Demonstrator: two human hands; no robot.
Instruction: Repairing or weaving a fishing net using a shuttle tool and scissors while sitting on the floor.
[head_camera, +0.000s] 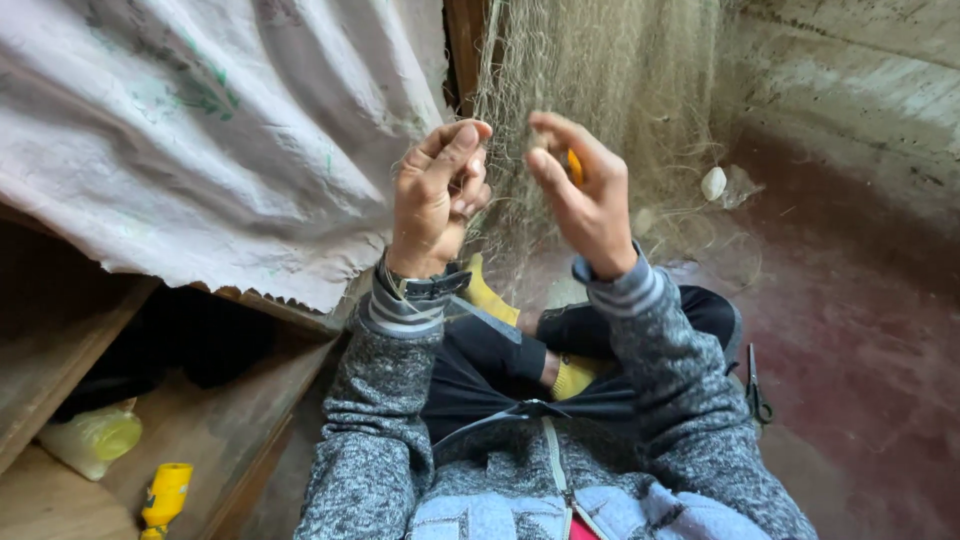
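- The left hand is raised in front of the fishing net; its fingers are curled in, and the thumb is pressed against the index finger, pinching the fine mesh.
- The right hand is at the same height, just beside the left one but not touching it. Its thumb and fingers are closed around a small orange netting needle, of which only a short part is visible between them.
- The net hangs down from above, between the two hands and behind them, and it spreads onto the reddish floor near the person's feet.
- A small white float lies in the net on the floor, to the right of the right hand.
- A dark wristwatch is on the left wrist, above the grey sleeve.
- The person sits with legs crossed, wearing yellow socks.
- Black scissors lie on the floor beside the right elbow.
- A pale cloth hangs on the left side over a wooden shelf; on this shelf are a yellowish plastic bottle and a yellow object.
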